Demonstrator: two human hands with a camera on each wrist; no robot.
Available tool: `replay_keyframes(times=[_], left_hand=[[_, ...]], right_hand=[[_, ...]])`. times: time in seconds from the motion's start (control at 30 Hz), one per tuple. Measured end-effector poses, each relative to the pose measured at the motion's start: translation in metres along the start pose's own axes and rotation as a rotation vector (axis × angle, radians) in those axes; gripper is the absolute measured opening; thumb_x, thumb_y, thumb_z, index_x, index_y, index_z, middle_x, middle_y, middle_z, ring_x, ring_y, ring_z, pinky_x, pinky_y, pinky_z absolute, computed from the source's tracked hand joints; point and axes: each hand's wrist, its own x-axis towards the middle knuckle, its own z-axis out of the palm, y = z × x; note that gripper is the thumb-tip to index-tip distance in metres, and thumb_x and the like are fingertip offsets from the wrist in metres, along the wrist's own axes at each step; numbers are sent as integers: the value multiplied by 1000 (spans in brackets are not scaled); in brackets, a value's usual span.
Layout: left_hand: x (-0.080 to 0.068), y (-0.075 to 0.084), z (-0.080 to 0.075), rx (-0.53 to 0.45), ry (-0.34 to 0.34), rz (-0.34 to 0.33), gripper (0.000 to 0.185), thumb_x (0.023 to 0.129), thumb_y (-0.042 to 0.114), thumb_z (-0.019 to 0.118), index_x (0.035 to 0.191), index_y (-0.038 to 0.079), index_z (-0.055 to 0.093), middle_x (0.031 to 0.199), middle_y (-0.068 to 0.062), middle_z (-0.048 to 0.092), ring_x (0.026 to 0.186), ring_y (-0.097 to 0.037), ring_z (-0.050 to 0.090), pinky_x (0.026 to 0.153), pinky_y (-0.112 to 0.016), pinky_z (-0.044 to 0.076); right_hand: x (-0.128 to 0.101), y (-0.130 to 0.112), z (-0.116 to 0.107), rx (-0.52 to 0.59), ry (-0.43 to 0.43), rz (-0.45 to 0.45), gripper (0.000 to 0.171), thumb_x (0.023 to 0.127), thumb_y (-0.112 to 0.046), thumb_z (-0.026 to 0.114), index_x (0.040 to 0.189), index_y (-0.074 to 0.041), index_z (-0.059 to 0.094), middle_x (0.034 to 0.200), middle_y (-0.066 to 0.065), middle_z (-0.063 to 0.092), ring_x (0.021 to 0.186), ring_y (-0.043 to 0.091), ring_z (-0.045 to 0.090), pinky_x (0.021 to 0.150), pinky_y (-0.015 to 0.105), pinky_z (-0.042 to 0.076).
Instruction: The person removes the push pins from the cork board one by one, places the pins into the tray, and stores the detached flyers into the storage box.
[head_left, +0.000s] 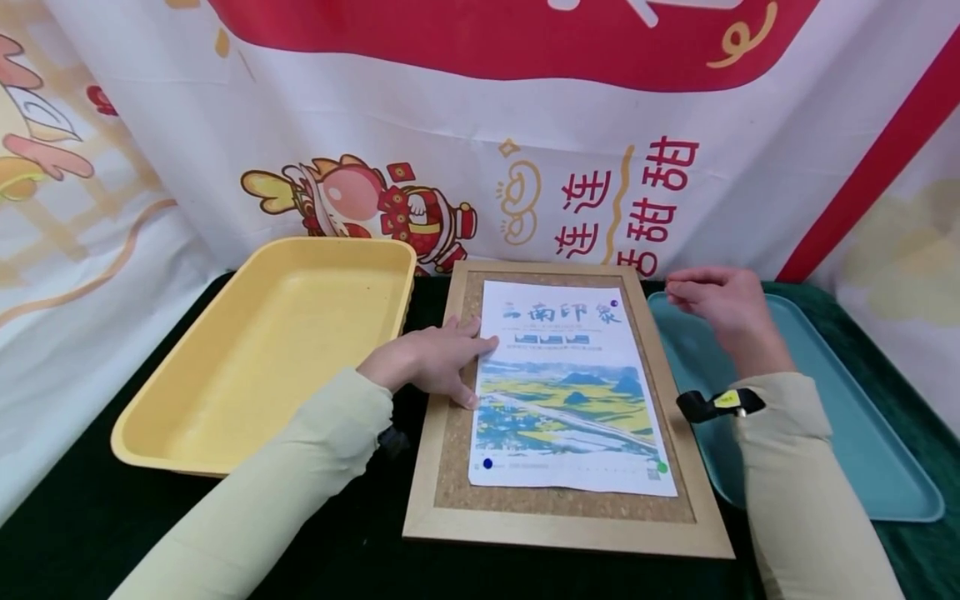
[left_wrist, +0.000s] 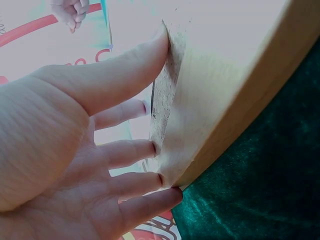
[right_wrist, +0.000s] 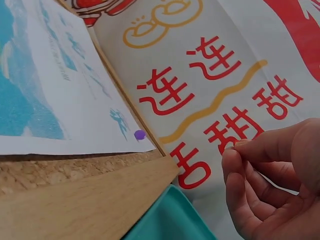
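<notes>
A printed poster (head_left: 562,333) lies on a cork board (head_left: 555,504) with a wooden frame. Round pins mark three of its corners: a purple pin (right_wrist: 140,135) at top right, a blue pin (head_left: 487,463) at bottom left, a green pin (head_left: 662,467) at bottom right. My left hand (head_left: 437,360) rests with spread fingers on the board's left side, touching the poster's left edge. Above the board's top right corner, my right hand (head_left: 723,308) pinches something tiny between thumb and forefinger. Fingertips hide most of it, so its kind cannot be told.
On the left stands a yellow tray (head_left: 300,333), close beside the board. A blue tray (head_left: 847,417) lies on the right, partly under my right arm. Dark green cloth (head_left: 337,550) covers the table, and a printed white curtain (head_left: 420,108) hangs behind.
</notes>
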Motion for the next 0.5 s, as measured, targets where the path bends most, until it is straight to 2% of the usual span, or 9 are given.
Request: replay_keyframes(times=[0.23,0.37,0.5], left_hand=[[-1,0,0,11,2,10,91,101,40,73,172,25,19,181,-11,-3,167,-42,-5,134,-61,11],[0,0,0,9,2,6,91,100,40,73,172,25,19,181,-11,-3,167,-42,-5,134,-60,11],[0,1,1,8,6,1,92,100,40,74,172,25,19,181,-11,-3,167,-41,-5,134,-60,11]], right_hand=[[5,10,-9,17,-13,25,60,105,-48,63,153,-14,57,128,-5,63,118,17,62,107,32,53],[8,16,-12,5,-25,66,57,107,-47,61,153,-14,57,133,-1,63,121,17,61,108,34,51],[11,23,-13,-22,-26,104,54,108,-44,59,153,-14,58,137,2,64,124,20,60,102,31,52]])
